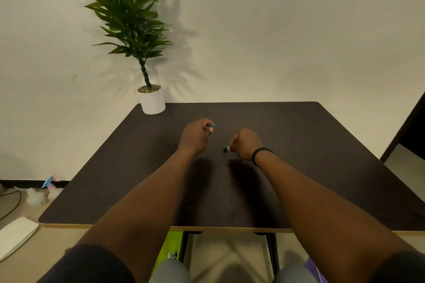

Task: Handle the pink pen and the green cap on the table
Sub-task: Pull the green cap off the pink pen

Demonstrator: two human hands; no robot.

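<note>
Head view: the left hand's fingers (208,127) pinch a small teal-tipped piece, probably the green cap (212,125), while the right hand's fingers (231,142) clamp the pink pen (226,149) near its tip, both above the counter (322,145). Both parts look light, rigid and smooth, so I judge a firm pinch close to the mating ends best.

The table (322,167) in front of me has a dark brown top with a pale edge strip along the side nearest me. It stands against a light wall. On its far left corner sits a white pot (152,101) with a leafy green plant (128,11) rising from it on a thin stem; the pot's soil is topped with small pebbles. The rest of the top carries nothing that I can make out resting on it, only the shadows of my arms falling across the middle.
</note>
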